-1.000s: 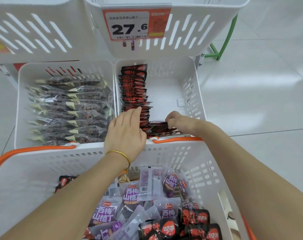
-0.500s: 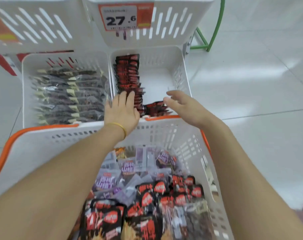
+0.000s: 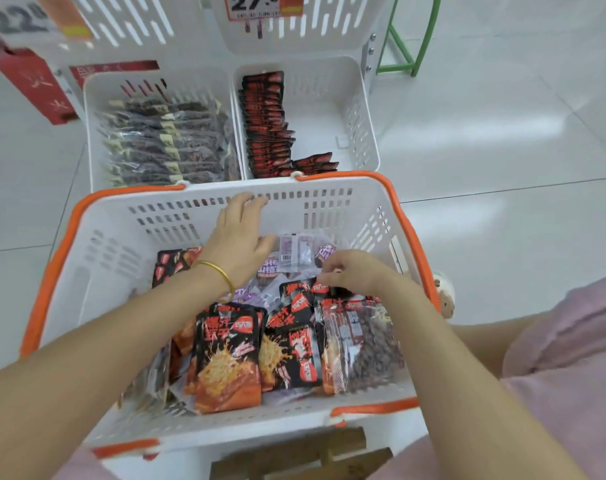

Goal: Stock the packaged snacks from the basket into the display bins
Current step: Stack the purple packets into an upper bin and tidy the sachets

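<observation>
At the near edge of the basket (image 3: 190, 427), red-black packs (image 3: 229, 355) lie flat and overlapped, with a clear bag (image 3: 364, 344) of dark bits at the right. Mid-basket, the right hand (image 3: 357, 273) curls its fingers at the top edge of 1 small pack (image 3: 300, 297) and seems to pinch its seal. The left hand (image 3: 237, 242) hovers by the far wall, fingers straight and close together, thumb apart, holding nothing. Beyond the far rim stand 2 bins. The left bin (image 3: 88, 116) is full of dark packs. The right bin (image 3: 360, 109) holds 1 row (image 3: 265, 123) along its left wall. The packs look light, soft and slick, so the crimped top seal is likely the surest grip.
</observation>
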{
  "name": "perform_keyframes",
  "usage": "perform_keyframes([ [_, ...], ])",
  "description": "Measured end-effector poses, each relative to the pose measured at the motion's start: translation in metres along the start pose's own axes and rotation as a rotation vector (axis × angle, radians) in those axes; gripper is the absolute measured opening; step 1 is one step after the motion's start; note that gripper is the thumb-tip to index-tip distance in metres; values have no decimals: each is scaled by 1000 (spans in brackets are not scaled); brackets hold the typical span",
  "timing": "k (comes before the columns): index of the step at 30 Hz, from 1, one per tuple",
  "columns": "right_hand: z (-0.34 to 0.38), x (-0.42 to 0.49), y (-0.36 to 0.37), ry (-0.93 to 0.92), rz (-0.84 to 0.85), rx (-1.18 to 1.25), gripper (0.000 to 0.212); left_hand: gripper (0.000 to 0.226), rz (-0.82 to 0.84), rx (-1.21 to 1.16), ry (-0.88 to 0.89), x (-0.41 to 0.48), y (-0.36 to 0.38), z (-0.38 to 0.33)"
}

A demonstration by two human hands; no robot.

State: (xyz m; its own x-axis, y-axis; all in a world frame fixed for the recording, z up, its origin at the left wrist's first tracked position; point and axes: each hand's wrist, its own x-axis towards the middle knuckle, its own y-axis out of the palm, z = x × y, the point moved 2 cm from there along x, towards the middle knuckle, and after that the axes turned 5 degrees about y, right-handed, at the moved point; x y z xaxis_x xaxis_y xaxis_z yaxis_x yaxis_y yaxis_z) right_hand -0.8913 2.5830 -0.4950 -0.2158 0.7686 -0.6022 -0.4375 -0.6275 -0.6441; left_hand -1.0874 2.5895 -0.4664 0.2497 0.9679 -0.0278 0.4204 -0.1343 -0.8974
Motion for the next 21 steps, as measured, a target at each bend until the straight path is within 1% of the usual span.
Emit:
perform_keyframes([
  [3, -5, 5, 3, -21, -1, -10, 15, 54, 31, -25, 6, -16, -1, -1],
  [7, -8, 0, -8, -35, 21, 50, 25, 53, 70, -45, 36, -24, -1, -8],
  [10, -9, -3, -15, -45, 15, 60, 23, 51, 92, -64, 55, -26, 2, -14],
  [13, -7, -5, -18, -86, -69, 81, 18, 52, 137, -101, 54, -29, 6, -18],
  [15, -5, -7, -20, -122, -116, 112, 20, 53, 163, -139, 49, -29, 9, -19],
  [21, 1, -10, -27, -209, -207, 173, 15, 58, 225, -257, -5, -28, 13, -23],
])
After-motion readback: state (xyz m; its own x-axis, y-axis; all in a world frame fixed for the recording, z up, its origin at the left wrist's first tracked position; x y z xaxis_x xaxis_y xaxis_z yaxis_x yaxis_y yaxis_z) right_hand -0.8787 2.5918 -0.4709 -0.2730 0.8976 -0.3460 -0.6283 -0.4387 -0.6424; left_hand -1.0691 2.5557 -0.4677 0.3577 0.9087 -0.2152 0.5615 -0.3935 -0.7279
